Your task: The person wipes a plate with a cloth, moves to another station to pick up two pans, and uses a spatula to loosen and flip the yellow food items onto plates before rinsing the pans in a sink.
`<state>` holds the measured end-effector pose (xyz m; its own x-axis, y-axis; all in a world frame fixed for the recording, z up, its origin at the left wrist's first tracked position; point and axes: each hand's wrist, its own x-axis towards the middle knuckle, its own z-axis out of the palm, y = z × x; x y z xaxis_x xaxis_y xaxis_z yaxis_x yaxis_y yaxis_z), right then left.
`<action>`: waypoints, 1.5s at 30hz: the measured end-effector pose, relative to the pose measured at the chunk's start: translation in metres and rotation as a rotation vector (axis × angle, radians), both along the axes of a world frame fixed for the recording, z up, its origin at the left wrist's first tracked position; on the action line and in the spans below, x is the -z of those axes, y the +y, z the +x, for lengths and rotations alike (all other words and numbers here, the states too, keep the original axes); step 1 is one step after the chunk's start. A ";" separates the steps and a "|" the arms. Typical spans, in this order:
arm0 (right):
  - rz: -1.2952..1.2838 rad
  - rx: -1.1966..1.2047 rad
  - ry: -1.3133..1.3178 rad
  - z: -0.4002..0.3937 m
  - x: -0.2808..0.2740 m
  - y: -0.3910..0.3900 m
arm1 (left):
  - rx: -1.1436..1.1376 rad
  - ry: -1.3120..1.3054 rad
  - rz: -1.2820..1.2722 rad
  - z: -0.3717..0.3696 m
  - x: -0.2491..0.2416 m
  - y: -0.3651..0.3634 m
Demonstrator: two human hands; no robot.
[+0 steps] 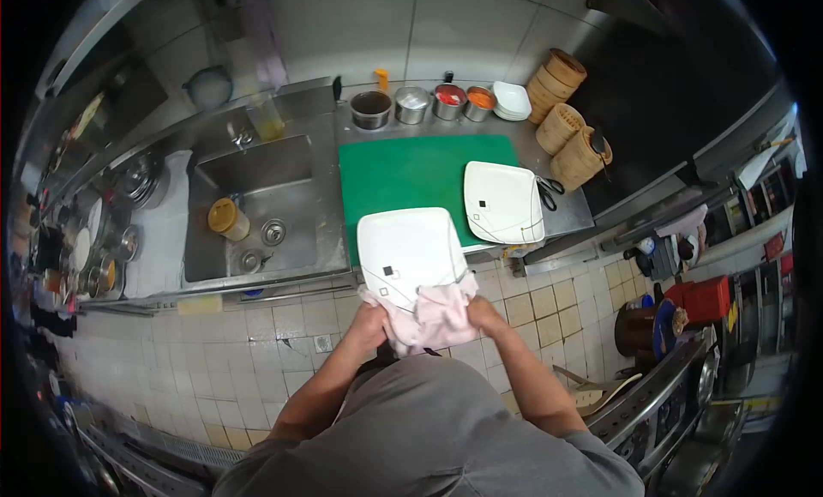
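A pink cloth covers the near edge of a white square plate with dark square marks and thin lines. My left hand is closed on the cloth at the plate's near left corner. On the right, my right hand grips the cloth's other side. The plate's far part overlaps the near edge of a green cutting board. A second white plate with similar marks lies partly on the board, at its right.
Left of the board is a steel sink holding a jar with an orange lid. Behind the board stand several metal containers and small white dishes. Bamboo steamers and black scissors are at the right.
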<state>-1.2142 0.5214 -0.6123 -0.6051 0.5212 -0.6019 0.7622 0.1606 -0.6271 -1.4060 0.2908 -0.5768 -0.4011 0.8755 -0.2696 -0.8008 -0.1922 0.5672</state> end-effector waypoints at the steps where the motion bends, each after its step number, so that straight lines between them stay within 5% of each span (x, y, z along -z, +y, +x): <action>1: -0.019 0.087 0.154 0.008 0.045 -0.007 | -0.010 -0.016 -0.071 -0.014 0.006 0.006; 2: -0.013 0.104 0.150 -0.004 0.033 -0.014 | -0.023 -0.030 -0.139 -0.025 0.017 0.012; 4: -0.466 0.676 0.342 -0.031 0.008 -0.023 | -0.111 0.022 -0.304 -0.046 0.062 0.024; 7: -0.349 0.623 0.353 -0.049 0.035 0.012 | -0.305 0.067 -0.498 -0.055 0.070 0.042; 9: -0.369 0.681 0.370 -0.049 0.006 0.029 | -0.429 -0.039 -0.493 -0.053 0.074 0.052; 12: -0.376 1.058 0.414 -0.034 0.002 0.056 | -0.487 -0.101 -0.463 -0.043 0.074 0.057; 15: -0.046 1.071 0.440 -0.026 0.042 0.104 | -0.715 0.030 -0.515 -0.041 0.092 0.068; 20: 0.017 1.044 0.239 -0.032 0.056 0.166 | -0.634 -0.020 -0.386 -0.042 0.081 0.077; 27: -0.478 1.003 0.582 -0.027 0.049 0.172 | -0.729 -0.012 -0.451 -0.021 0.073 0.121; 35: -0.383 0.864 0.498 -0.027 0.031 0.184 | -0.723 0.060 -0.680 -0.029 0.066 0.128; 37: -0.352 0.611 0.452 -0.019 0.038 0.194 | -0.719 0.083 -0.700 -0.024 0.061 0.128; 39: -0.352 0.540 0.434 -0.002 0.021 0.192 | -0.769 0.150 -0.900 -0.012 0.055 0.127; 41: -0.251 0.397 0.412 0.036 -0.002 0.188 | -0.338 1.187 -0.916 -0.056 0.224 0.034; 42: -0.123 0.332 0.340 0.058 -0.025 0.186 | -0.244 0.911 -0.732 -0.016 0.184 0.061; 43: -0.284 0.269 0.316 0.085 -0.042 0.192 | -0.173 0.584 -0.581 0.029 0.132 0.094; 44: -0.274 0.251 0.521 0.110 -0.017 0.188 | -0.110 0.286 -0.501 0.082 0.057 0.139; 45: -0.192 0.182 0.753 0.122 0.051 0.186 | -0.044 0.257 -0.595 0.132 0.008 0.183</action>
<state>-1.0919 0.7076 -0.6628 -0.8002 0.5795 -0.1545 0.1263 -0.0891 -0.9880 -1.2742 0.4740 -0.5849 -0.5494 0.5872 -0.5945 -0.6243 0.1844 0.7591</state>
